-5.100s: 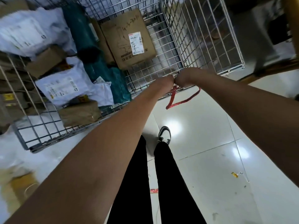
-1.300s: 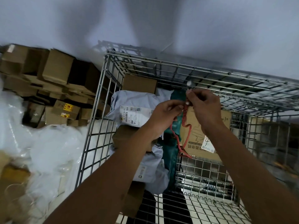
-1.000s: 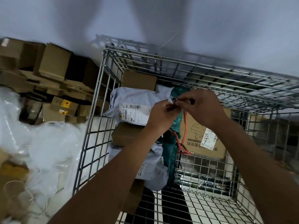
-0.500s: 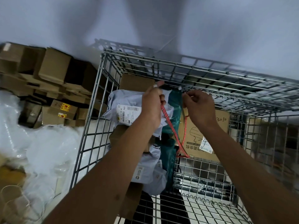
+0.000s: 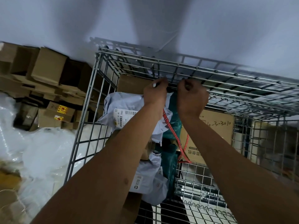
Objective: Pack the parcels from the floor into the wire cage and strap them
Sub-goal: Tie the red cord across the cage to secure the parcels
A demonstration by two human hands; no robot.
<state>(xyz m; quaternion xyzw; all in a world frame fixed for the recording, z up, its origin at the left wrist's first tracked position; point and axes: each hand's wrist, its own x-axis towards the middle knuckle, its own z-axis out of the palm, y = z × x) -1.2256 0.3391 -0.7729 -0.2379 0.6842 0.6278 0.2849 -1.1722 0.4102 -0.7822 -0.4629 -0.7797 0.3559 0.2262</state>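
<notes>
I look down into the wire cage (image 5: 90,113), which holds grey mailer bags (image 5: 126,104), a teal bag (image 5: 174,120), a large cardboard box (image 5: 215,131) with a label and a smaller box (image 5: 131,84) at the back. Both my hands reach across to the cage's far top rail. My left hand (image 5: 156,92) and my right hand (image 5: 191,97) are each closed on an end of a red strap (image 5: 171,131) at the rail. The strap hangs down in two strands over the parcels to the near mesh wall.
Flattened and stacked cardboard boxes (image 5: 45,75) lie against the white wall (image 5: 145,18) to the left of the cage. Clear plastic wrap (image 5: 37,151) is heaped on the floor at lower left. The cage's right half shows bare mesh floor (image 5: 202,183).
Both hands have moved up and away from the middle of the cage to its far top rail, carrying the red strap's ends with them. Five seconds ago they held the strap at the near rail.
</notes>
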